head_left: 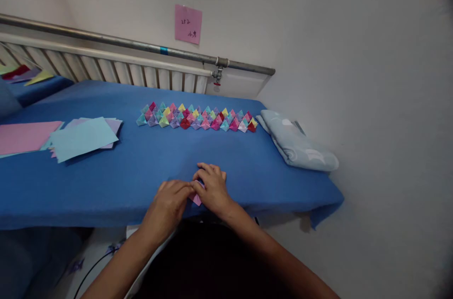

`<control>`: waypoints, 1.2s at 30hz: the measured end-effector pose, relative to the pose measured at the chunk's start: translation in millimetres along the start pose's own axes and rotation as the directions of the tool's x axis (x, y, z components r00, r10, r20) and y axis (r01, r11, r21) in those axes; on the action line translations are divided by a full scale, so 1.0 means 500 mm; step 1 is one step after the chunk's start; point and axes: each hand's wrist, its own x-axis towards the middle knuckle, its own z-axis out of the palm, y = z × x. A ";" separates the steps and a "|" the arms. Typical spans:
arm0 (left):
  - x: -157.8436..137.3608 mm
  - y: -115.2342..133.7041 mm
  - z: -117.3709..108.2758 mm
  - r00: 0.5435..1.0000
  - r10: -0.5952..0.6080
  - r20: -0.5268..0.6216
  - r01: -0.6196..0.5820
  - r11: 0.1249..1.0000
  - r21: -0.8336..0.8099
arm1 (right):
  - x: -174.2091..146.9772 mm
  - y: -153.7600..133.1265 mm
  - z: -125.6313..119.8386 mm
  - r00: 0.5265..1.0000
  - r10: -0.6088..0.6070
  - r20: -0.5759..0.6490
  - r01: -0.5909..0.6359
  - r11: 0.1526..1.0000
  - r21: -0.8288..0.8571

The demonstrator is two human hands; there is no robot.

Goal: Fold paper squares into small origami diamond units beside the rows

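Near the front edge of the blue-covered table (148,181), a small folded piece of pink paper (196,199) lies between my two hands. My left hand (171,202) is closed, its fingertips pressed on the paper's upper left part. From the right, my right hand (212,188) grips the same paper with bent fingers, thumb and fingertips meeting the left hand's. The hands cover much of the paper. Beyond them stand rows of small folded paper pieces (185,123) in pink, red, blue, purple and yellow.
Loose sheets, a light blue one (85,138) on top, lie at the left beside pink sheets (28,136). A folded light blue blanket (297,141) rests at the right end. Behind the table run a radiator (134,72) and a metal pipe (116,41). A pink note (188,24) hangs on the wall.
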 end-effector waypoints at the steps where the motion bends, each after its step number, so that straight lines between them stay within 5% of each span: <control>1: -0.003 0.004 0.005 1.000 0.025 0.004 -0.026 1.000 0.016 | 0.001 0.001 0.000 1.000 0.000 -0.014 0.000 1.000 0.004; 7: -0.010 0.010 0.012 0.999 0.055 0.000 -0.054 0.997 0.058 | -0.014 0.014 -0.047 0.983 -0.074 -0.170 0.113 0.967 0.229; 10: -0.010 0.013 0.007 0.998 0.068 0.001 -0.068 0.996 0.056 | -0.049 0.023 -0.076 0.965 -0.209 -0.158 0.241 0.944 0.226; 13: -0.010 0.015 0.006 0.997 0.078 -0.022 -0.077 0.996 0.048 | -0.082 0.031 -0.088 0.936 -0.226 -0.271 0.283 0.939 0.194; 19: -0.009 0.011 0.009 0.996 0.091 -0.021 -0.090 0.995 0.041 | -0.094 0.033 -0.080 0.947 -0.322 -0.019 0.322 0.942 0.090; 24: -0.009 0.009 0.006 0.997 0.081 0.010 -0.081 0.996 0.041 | -0.089 0.031 -0.069 0.933 -0.351 0.072 0.349 0.936 0.044; 36: -0.004 0.003 0.007 0.991 0.130 -0.041 -0.127 0.990 0.065 | -0.085 0.024 -0.061 0.955 -0.291 0.059 0.289 0.956 0.045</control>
